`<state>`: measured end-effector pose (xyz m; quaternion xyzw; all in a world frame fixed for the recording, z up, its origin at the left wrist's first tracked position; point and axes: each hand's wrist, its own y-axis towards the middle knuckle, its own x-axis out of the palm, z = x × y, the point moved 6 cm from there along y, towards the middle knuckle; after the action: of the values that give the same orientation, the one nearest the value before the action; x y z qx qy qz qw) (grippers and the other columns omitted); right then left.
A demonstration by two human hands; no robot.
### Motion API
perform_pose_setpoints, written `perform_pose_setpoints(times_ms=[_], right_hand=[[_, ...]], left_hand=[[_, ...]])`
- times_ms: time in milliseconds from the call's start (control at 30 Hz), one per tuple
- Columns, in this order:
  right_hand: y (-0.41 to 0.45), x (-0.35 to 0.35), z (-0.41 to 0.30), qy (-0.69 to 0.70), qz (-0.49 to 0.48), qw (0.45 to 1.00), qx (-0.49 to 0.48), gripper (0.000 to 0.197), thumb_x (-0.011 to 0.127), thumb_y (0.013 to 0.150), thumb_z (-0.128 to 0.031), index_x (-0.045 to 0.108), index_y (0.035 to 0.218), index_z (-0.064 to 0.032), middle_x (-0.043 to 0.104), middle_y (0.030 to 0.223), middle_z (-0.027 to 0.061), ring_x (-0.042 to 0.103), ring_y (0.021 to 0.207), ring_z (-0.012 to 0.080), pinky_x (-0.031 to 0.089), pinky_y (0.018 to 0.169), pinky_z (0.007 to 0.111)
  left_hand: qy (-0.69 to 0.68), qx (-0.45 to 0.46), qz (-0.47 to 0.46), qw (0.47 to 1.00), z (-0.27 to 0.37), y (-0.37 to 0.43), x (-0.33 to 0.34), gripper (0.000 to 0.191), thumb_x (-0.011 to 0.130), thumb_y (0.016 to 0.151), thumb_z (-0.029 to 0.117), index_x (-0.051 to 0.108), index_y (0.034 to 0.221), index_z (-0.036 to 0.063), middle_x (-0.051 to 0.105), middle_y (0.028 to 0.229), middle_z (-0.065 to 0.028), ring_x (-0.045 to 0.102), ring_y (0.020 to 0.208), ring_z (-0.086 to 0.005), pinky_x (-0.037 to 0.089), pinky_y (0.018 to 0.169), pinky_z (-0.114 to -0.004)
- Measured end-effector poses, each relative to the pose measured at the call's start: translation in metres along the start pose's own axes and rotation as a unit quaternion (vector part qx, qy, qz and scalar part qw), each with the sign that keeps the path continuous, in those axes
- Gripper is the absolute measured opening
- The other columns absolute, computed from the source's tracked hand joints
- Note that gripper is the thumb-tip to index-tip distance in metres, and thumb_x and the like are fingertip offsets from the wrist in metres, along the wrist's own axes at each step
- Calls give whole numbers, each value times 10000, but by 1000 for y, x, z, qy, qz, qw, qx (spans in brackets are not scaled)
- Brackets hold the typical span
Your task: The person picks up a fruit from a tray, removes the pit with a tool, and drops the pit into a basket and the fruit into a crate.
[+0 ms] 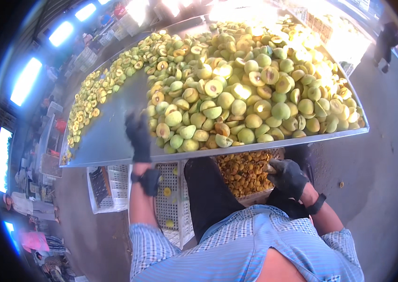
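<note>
Halved green and yellow fruit [220, 102], some showing a pit or pit hollow, lies heaped on a metal-rimmed table [114, 130]. My left hand [138, 132], in a dark glove, is over the table's bare strip beside the heap's left edge; it is blurred, and whether it holds anything cannot be told. Below the table's front edge, my right hand [288, 178], also gloved, has its fingers closed on a small tool's handle [271, 168], mostly hidden by the glove. That hand is over the right side of a crate of brown fruit pits or scraps [244, 172] between my knees.
A white perforated crate [169, 211] with a few yellow pieces is left of my leg. Another white crate [114, 190] holding a dark object stands further left. Other people [33, 206] are at the far left, and a person [387, 42] is at the upper right.
</note>
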<state>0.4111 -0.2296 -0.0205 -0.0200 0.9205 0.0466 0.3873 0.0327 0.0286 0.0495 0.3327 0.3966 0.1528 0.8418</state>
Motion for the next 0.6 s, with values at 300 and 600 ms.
perform_pose_setpoints(times_ms=[300,600], right_hand=[[-13,-5,-15,96,25,994,-35,232,757,781,-88,618,957,-27,588,676,130,502,588,201,475,616,333],[18,-29,-6,440,78,891,86,183,658,916,-209,627,1032,-70,561,772,-48,502,624,32,389,464,207]], left_hand=[[189,251,-299,901,199,-11,218,394,678,843,452,694,1037,110,691,1055,-152,630,1032,-332,435,972,-380],[-527,-37,-226,818,222,-49,116,360,420,1062,211,554,1257,-60,621,1178,-133,584,1062,-180,463,960,-302]])
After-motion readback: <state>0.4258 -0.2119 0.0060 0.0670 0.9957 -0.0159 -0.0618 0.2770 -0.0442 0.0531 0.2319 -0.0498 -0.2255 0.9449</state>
